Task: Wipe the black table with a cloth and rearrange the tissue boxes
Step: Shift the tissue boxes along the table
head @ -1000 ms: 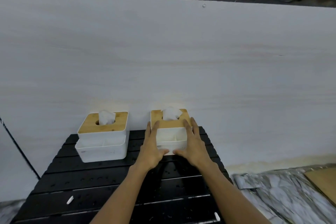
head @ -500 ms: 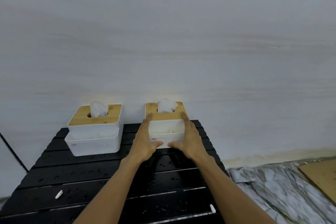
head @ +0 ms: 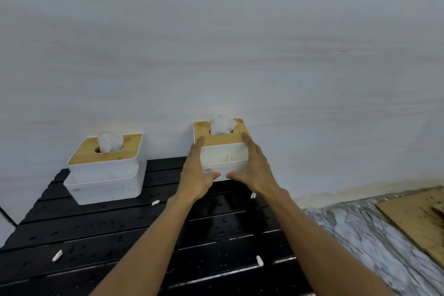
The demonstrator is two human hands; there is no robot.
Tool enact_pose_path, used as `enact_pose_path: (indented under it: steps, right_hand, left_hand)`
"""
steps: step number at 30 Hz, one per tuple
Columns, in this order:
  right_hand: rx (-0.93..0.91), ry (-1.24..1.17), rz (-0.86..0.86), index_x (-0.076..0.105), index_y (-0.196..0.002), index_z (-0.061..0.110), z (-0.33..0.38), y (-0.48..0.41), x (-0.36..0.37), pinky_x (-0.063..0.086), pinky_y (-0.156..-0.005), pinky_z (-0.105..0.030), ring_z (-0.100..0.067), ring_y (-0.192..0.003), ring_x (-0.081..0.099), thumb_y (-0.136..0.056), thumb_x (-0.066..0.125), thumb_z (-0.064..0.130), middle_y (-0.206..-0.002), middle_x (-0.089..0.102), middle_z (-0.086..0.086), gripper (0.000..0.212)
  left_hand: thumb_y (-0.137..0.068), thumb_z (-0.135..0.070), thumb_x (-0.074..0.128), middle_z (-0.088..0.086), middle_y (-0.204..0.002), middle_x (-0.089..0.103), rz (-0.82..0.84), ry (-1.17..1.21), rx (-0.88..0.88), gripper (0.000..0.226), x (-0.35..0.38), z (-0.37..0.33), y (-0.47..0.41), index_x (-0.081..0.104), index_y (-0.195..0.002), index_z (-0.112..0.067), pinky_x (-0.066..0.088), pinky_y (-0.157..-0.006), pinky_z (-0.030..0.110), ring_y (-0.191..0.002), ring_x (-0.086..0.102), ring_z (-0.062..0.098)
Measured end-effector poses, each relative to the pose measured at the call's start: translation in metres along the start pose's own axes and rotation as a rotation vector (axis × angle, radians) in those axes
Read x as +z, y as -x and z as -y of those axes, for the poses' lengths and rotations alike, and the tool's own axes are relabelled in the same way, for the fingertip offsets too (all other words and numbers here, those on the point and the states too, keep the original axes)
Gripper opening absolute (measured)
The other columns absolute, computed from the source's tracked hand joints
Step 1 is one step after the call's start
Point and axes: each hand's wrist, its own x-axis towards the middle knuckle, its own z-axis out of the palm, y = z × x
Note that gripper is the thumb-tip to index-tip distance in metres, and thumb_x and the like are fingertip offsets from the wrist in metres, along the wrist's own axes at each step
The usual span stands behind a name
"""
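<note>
At the lower left of the frame, the left tissue box (head: 105, 168), white with a wood lid, sits on the black worktop (head: 96, 235) close to the white wall (head: 216, 55), and small white bits (head: 57, 255) lie on the slats in front of it. In the lower middle, the left hand (head: 197, 173) and the right hand (head: 255, 168) lie flat with straight fingers on the two sides of the right tissue box (head: 223, 151), thumbs on its front, so the box is squeezed between the hands at the back of the worktop by the wall. At the lower right is a gray and white marble-look floor (head: 360, 235) with a brown board (head: 418, 218) on it.
</note>
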Motion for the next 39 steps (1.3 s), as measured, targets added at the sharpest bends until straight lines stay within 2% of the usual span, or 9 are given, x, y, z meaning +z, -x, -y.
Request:
enact_pose_path:
  steps: [8,13,20,22,24,27,31,35,39]
  right_hand:
    - [0.031,0.009,0.041,0.009,-0.16,0.028,-0.028,0.001,-0.013,0.04,-0.105,-0.04,-0.028,-0.138,0.041,-0.067,0.091,0.032,-0.156,0.033,-0.008,0.124]
    - [0.046,0.008,0.055,0.01,-0.16,0.028,-0.034,-0.004,-0.01,0.041,-0.106,-0.043,-0.029,-0.138,0.041,-0.066,0.091,0.033,-0.156,0.034,-0.008,0.125]
    - [0.053,0.013,0.067,0.008,-0.159,0.032,-0.037,-0.005,-0.008,0.042,-0.105,-0.041,-0.028,-0.136,0.042,-0.065,0.091,0.034,-0.155,0.033,-0.007,0.125]
    - [0.049,0.017,0.083,0.003,-0.159,0.033,-0.036,-0.004,-0.009,0.04,-0.108,-0.042,-0.03,-0.141,0.038,-0.064,0.092,0.036,-0.16,0.025,-0.008,0.131]
    - [0.063,0.043,0.072,-0.005,-0.158,0.038,-0.034,-0.003,-0.01,0.037,-0.114,-0.049,-0.035,-0.149,0.027,-0.06,0.092,0.046,-0.167,0.009,-0.01,0.139]
    - [0.059,0.157,-0.062,-0.008,-0.158,0.038,-0.02,0.005,-0.011,0.025,-0.121,-0.058,-0.04,-0.154,0.009,-0.064,0.087,0.059,-0.169,-0.001,-0.011,0.135]
    - [-0.137,0.175,-0.217,0.004,-0.161,0.027,0.03,0.024,0.001,0.027,-0.121,-0.055,-0.037,-0.154,0.008,-0.075,0.081,0.052,-0.167,0.011,-0.011,0.118]
    - [-0.249,0.084,-0.094,-0.001,-0.16,0.034,0.096,0.035,0.045,0.037,-0.117,-0.048,-0.027,-0.155,0.01,-0.082,0.073,0.056,-0.167,0.013,-0.004,0.109]
    - [-0.239,0.002,0.1,-0.01,-0.158,0.037,0.145,0.04,0.097,0.03,-0.119,-0.042,-0.023,-0.154,0.013,-0.081,0.074,0.055,-0.167,0.013,-0.005,0.116]
  left_hand:
    - [-0.076,-0.016,0.081,-0.009,-0.15,0.036,0.028,0.001,-0.037,0.101,0.031,-0.002,0.001,0.017,-0.152,-0.035,0.038,-0.108,0.033,-0.133,0.04,0.014]
    - [-0.076,-0.016,0.082,-0.01,-0.148,0.037,0.036,-0.014,-0.044,0.1,0.034,0.002,-0.004,0.018,-0.152,-0.036,0.033,-0.1,0.025,-0.127,0.039,0.008]
    - [-0.079,-0.016,0.079,-0.008,-0.147,0.034,0.037,-0.045,-0.017,0.099,0.037,0.002,-0.005,0.015,-0.151,-0.038,0.035,-0.092,0.023,-0.115,0.035,0.002]
    - [-0.076,-0.02,0.081,-0.005,-0.153,0.029,0.059,-0.049,-0.022,0.107,0.033,0.0,-0.003,0.008,-0.15,-0.045,0.04,-0.099,0.029,-0.123,0.04,0.007]
    - [-0.073,-0.027,0.083,0.001,-0.161,0.017,0.077,-0.067,-0.026,0.116,0.024,-0.002,0.0,0.0,-0.149,-0.052,0.044,-0.106,0.046,-0.139,0.038,0.021]
    - [-0.077,-0.041,0.079,-0.007,-0.165,-0.003,0.054,-0.101,0.02,0.112,-0.003,-0.004,0.012,-0.005,-0.15,-0.049,0.027,-0.116,0.046,-0.151,0.011,0.016]
    - [-0.085,-0.052,0.069,-0.016,-0.164,0.006,-0.081,-0.161,0.145,0.092,-0.065,-0.003,0.035,0.005,-0.151,-0.048,0.02,-0.117,0.035,-0.15,0.009,0.007]
    - [-0.088,-0.046,0.067,-0.014,-0.16,0.021,-0.205,-0.245,0.162,0.081,-0.143,0.017,0.052,0.018,-0.152,-0.04,0.025,-0.118,0.037,-0.147,0.018,0.008]
    - [-0.082,-0.052,0.071,-0.006,-0.159,0.025,-0.308,-0.324,0.02,0.087,-0.213,0.056,0.058,0.02,-0.151,-0.037,0.032,-0.115,0.049,-0.146,0.022,0.019]
